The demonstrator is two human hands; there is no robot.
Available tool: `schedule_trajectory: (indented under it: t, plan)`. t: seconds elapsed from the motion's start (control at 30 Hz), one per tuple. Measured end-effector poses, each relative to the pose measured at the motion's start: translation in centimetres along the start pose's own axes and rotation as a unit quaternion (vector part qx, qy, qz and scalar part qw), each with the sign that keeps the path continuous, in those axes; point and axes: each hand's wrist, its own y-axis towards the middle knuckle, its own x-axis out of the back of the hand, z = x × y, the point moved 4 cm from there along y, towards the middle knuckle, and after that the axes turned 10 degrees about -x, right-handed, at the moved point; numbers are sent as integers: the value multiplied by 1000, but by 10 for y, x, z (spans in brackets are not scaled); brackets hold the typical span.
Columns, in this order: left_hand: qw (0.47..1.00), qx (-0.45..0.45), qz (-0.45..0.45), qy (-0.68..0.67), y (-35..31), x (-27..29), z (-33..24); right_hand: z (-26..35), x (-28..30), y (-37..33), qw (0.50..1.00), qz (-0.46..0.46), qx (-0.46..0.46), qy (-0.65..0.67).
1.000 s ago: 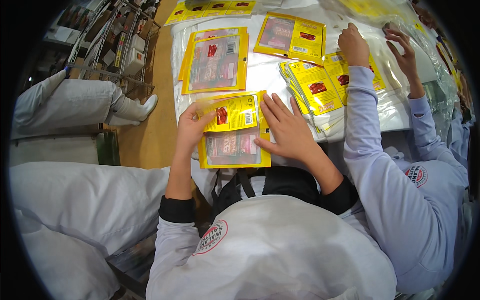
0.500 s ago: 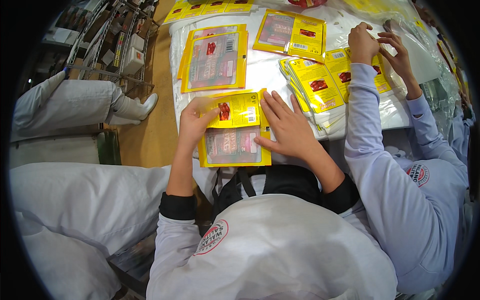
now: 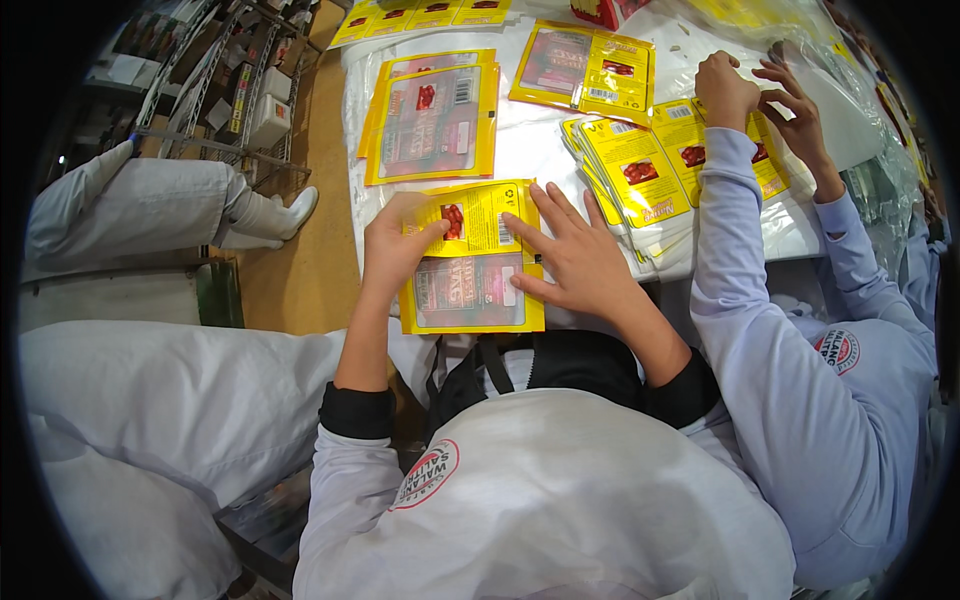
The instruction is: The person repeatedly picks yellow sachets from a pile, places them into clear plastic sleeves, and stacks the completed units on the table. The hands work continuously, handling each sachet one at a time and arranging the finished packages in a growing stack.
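Observation:
Right in front of me on the table's near edge lies a yellow pouch [image 3: 470, 292] with a clear window. A yellow label [image 3: 478, 232] with a red fruit picture and barcode covers its upper half. My left hand [image 3: 393, 248] pinches the left side, thumb on top of the label, its other fingers mostly hidden. Spread out flat, my right hand [image 3: 590, 258] presses on the right side; its index fingertip touches the label near the barcode and its thumb rests on the window.
Beyond my left hand, several windowed pouches [image 3: 432, 120] are stacked on the white-covered table [image 3: 520, 150]. Another pouch [image 3: 582, 66] lies farther back. Fanned yellow label sheets [image 3: 640, 172] sit to the right, beside a co-worker's hands [image 3: 728, 90]. A wire shelf [image 3: 255, 90] stands left.
My right index finger has shifted left onto the label and is now apart from the other fingers. My left hand keeps its hold; the pouch has hardly moved.

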Motion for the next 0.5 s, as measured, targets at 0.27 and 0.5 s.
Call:
schedule_trajectory:
  t: [0.27, 0.5]
  plan:
    - [859, -117, -22, 498, -11, -17, -81, 0, 4, -2, 1000, -2, 8, 3]
    - [865, -227, 121, 430, -47, -92, -53, 2, 3, 0, 1000, -4, 14, 5]
